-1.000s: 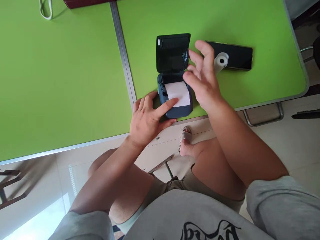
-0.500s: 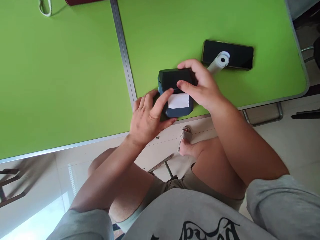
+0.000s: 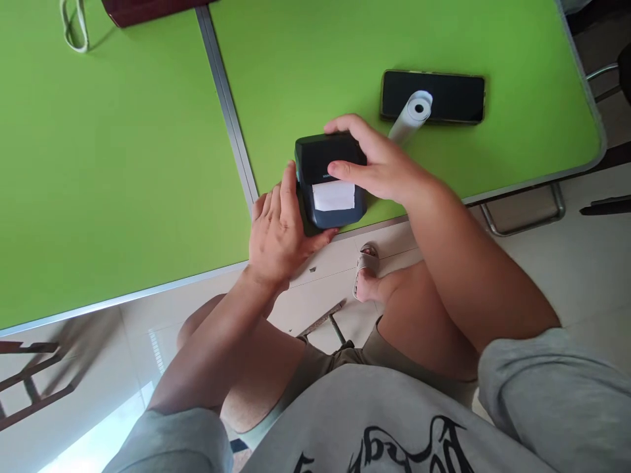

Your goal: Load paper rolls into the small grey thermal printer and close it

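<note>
A small dark blue printer point(image 3: 325, 171) sits near the front edge of the green table point(image 3: 123, 164), lid down, with a strip of white paper point(image 3: 334, 195) sticking out of its slot. My right hand point(image 3: 379, 164) is wrapped over the printer's lid, thumb on the front and fingers round the back. My left hand point(image 3: 279, 230) grips the printer's left side and front corner.
A white paper roll point(image 3: 411, 115) lies just behind my right hand, its end resting on a black phone point(image 3: 444, 96). A metal seam point(image 3: 221, 98) divides the table. A dark red object point(image 3: 142, 10) and a white cord loop point(image 3: 73, 29) lie at the far left.
The printer's lid stood open a second ago; my right hand pushed it down over the paper and now holds it closed. My left index finger left the paper and moved to the printer's side.
</note>
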Action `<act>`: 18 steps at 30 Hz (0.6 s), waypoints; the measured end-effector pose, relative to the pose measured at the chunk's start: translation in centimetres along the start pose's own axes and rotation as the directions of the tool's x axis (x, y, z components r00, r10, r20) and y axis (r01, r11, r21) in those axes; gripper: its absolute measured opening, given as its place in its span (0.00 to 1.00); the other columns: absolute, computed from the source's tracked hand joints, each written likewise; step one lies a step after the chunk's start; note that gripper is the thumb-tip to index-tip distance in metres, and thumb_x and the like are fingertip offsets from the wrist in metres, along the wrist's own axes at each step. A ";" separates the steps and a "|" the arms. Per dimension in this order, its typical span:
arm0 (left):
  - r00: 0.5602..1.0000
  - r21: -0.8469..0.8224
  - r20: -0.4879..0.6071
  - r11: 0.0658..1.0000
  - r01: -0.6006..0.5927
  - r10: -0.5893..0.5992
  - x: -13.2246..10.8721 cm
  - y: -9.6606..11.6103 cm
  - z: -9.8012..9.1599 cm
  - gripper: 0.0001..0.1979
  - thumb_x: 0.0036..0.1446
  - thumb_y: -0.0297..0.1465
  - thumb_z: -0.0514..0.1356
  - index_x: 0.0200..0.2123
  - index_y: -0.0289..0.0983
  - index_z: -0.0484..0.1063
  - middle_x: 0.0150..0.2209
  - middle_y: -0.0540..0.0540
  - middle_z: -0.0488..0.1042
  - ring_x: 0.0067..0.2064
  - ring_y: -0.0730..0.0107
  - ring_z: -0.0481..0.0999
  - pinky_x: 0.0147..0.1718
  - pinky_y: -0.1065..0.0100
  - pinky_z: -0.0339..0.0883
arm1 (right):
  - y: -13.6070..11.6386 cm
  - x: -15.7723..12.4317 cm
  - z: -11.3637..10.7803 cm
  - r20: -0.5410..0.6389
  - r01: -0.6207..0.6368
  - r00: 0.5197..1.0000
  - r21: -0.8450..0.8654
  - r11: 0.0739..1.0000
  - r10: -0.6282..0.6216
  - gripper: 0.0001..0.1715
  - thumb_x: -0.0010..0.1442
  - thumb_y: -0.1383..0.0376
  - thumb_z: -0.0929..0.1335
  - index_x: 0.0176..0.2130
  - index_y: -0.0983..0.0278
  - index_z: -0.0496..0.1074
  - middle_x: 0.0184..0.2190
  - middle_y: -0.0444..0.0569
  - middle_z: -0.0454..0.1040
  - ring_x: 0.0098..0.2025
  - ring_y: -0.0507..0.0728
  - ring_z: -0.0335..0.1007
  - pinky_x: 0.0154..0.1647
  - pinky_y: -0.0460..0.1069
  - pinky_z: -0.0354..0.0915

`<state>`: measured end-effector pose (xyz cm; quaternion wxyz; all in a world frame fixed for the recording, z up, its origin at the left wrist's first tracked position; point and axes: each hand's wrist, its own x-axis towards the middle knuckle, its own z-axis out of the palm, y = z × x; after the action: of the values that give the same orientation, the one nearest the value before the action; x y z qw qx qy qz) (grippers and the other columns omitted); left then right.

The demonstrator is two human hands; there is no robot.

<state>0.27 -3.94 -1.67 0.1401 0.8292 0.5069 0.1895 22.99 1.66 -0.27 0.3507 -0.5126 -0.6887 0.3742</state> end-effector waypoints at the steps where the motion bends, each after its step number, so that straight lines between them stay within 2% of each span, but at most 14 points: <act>1: 1.000 -0.001 -0.009 1.000 0.008 -0.008 0.0 -0.1 0.1 0.57 0.58 0.68 0.54 0.75 0.31 0.50 0.65 0.26 0.71 0.65 0.40 0.73 0.63 0.48 0.64 | 0.2 -0.2 0.1 -0.055 0.022 0.998 -0.042 0.999 -0.025 0.27 0.58 0.44 0.76 0.52 0.50 0.72 0.53 0.46 0.77 0.57 0.63 0.72 0.61 0.61 0.72; 3: 1.000 0.009 -0.016 1.000 0.015 -0.015 0.0 -0.2 0.3 0.58 0.58 0.70 0.52 0.74 0.30 0.51 0.65 0.25 0.71 0.65 0.40 0.73 0.64 0.49 0.63 | 0.8 -0.7 0.3 -0.177 0.053 0.981 -0.131 0.990 -0.076 0.26 0.62 0.41 0.71 0.53 0.49 0.72 0.53 0.48 0.75 0.55 0.62 0.73 0.58 0.60 0.73; 6: 1.000 0.029 -0.001 0.999 0.015 -0.015 0.0 -0.2 0.3 0.57 0.57 0.71 0.50 0.72 0.31 0.56 0.65 0.26 0.72 0.64 0.40 0.73 0.64 0.49 0.63 | 2.0 -1.0 0.2 -0.266 0.052 0.959 -0.162 0.985 -0.094 0.28 0.68 0.37 0.63 0.53 0.50 0.72 0.41 0.49 0.76 0.43 0.61 0.76 0.52 0.60 0.74; 8: 1.000 0.032 0.013 0.999 0.021 -0.021 0.0 -0.1 0.2 0.58 0.55 0.72 0.51 0.72 0.32 0.57 0.65 0.27 0.72 0.65 0.39 0.73 0.64 0.49 0.63 | 2.8 -1.0 0.1 -0.248 0.050 0.965 -0.127 0.991 -0.080 0.30 0.69 0.35 0.60 0.54 0.49 0.72 0.30 0.46 0.73 0.39 0.60 0.76 0.51 0.60 0.74; 10: 0.999 0.032 0.024 0.999 0.028 -0.028 0.0 0.0 0.1 0.59 0.54 0.72 0.51 0.73 0.32 0.57 0.65 0.27 0.71 0.65 0.38 0.72 0.64 0.48 0.63 | 3.4 -0.9 0.1 -0.219 0.059 0.972 -0.109 0.992 -0.082 0.32 0.68 0.34 0.59 0.56 0.48 0.71 0.26 0.44 0.71 0.37 0.61 0.77 0.50 0.59 0.74; 16: 0.999 0.030 0.030 0.999 0.027 -0.028 0.1 0.1 -0.2 0.59 0.55 0.72 0.50 0.73 0.31 0.58 0.68 0.26 0.69 0.66 0.39 0.73 0.63 0.50 0.64 | 3.1 -1.1 0.5 -0.176 0.050 0.981 -0.146 0.988 -0.076 0.37 0.67 0.31 0.58 0.60 0.50 0.68 0.28 0.44 0.71 0.41 0.62 0.77 0.51 0.59 0.71; 18: 0.999 0.015 0.034 1.000 0.024 -0.024 0.3 0.0 -0.3 0.57 0.56 0.71 0.50 0.72 0.32 0.59 0.67 0.28 0.70 0.65 0.41 0.74 0.63 0.50 0.64 | 2.9 -1.1 0.4 -0.162 0.055 0.983 -0.166 0.984 -0.083 0.41 0.66 0.29 0.56 0.61 0.50 0.66 0.28 0.43 0.70 0.39 0.62 0.77 0.50 0.59 0.70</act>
<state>0.22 -3.68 -1.35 0.1449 0.8271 0.5158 0.1700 24.12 1.10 -3.09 0.3779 -0.5448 -0.7020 0.2600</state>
